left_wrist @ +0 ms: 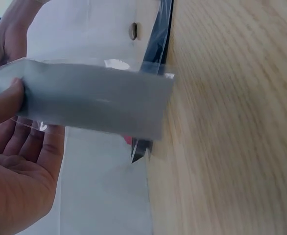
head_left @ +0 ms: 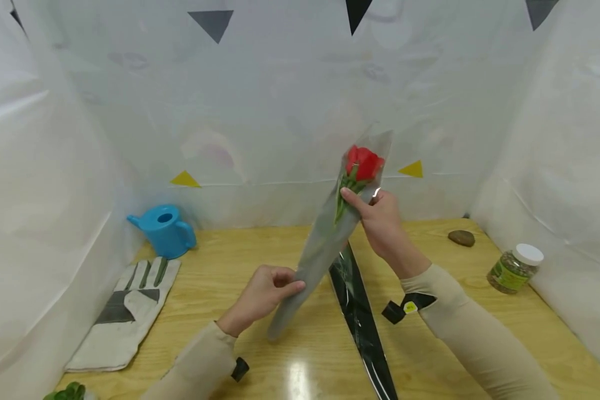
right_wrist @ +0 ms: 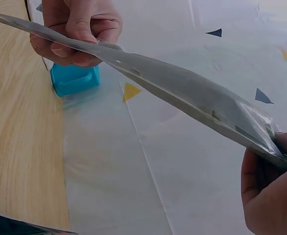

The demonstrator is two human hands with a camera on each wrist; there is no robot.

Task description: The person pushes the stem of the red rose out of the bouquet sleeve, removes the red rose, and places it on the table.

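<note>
In the head view, the person is holding a red rose (head_left: 362, 163) in a grey sleeve (head_left: 317, 253) aslant above the wooden table (head_left: 230, 253). The left hand (head_left: 262, 294) is pinching the sleeve near its narrow lower end, while the right hand (head_left: 380, 219) is gripping it just below the bloom. A black sleeve (head_left: 360, 316) is lying flat beneath; a glove (head_left: 125, 314), blue watering can (head_left: 165, 228), stone (head_left: 461, 238) and jar (head_left: 515, 268) are lying apart.

In the left wrist view, the left hand's thumb (left_wrist: 9, 100) is pressing the grey sleeve's end.

In the right wrist view, both hands are clasping the sleeve. The rose appears already fully sleeved; the black sleeve is lying unused.
</note>
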